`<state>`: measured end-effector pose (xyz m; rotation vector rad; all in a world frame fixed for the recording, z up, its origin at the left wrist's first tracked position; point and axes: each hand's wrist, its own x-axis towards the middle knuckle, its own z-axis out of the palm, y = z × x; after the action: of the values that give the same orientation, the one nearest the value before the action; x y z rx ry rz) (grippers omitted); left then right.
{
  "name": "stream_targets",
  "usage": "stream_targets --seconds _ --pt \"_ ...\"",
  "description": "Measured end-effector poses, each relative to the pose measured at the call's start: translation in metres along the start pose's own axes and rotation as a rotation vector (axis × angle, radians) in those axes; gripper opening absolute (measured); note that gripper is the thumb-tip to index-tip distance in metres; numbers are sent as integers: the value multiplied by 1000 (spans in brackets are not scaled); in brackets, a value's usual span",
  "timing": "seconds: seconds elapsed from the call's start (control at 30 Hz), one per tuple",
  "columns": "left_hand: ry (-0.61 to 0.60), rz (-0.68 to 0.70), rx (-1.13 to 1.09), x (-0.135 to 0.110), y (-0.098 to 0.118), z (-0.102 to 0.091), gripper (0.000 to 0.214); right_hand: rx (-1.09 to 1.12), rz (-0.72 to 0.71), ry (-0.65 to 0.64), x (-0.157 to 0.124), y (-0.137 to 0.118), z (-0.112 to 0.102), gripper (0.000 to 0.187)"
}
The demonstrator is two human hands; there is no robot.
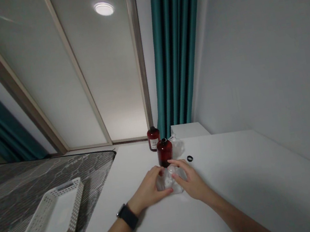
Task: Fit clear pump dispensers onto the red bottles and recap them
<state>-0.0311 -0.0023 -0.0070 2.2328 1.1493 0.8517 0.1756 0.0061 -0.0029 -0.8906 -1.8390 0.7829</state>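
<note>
A crumpled clear plastic bag (168,182) lies on the white table between my two hands. My left hand (149,189), with a black watch on the wrist, curves round the bag's left side, its thumb along the near edge. From the right, my right hand (191,181) holds the bag between bent thumb and fingers. What is inside the bag is hard to make out. Just beyond my fingertips an open-necked dark red bottle (165,152) stands upright. Right of it a black ring-shaped cap or collar (190,158) lies on the table.
A second dark red bottle (154,141), with a white label and black top, stands farther back. Another clear plastic bag (177,147) sits behind the nearer bottle. On the left, a white perforated basket (77,206) is below the table (244,196). A wall rises on the right.
</note>
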Motion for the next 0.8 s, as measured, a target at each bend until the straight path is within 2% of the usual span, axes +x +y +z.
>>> stream_targets --seconds 0.13,0.4,0.6,0.8 --pt "1 -20 21 1 0 0 54 -23 -17 -9 0 -1 1 38" --pt "-3 -40 43 0 -2 2 57 -44 -7 35 -1 -4 4 48" --pt "0 -51 42 0 -2 0 57 45 33 -2 -4 0 5 62" --pt "1 -52 37 1 0 -1 51 88 60 21 -2 5 5 64"
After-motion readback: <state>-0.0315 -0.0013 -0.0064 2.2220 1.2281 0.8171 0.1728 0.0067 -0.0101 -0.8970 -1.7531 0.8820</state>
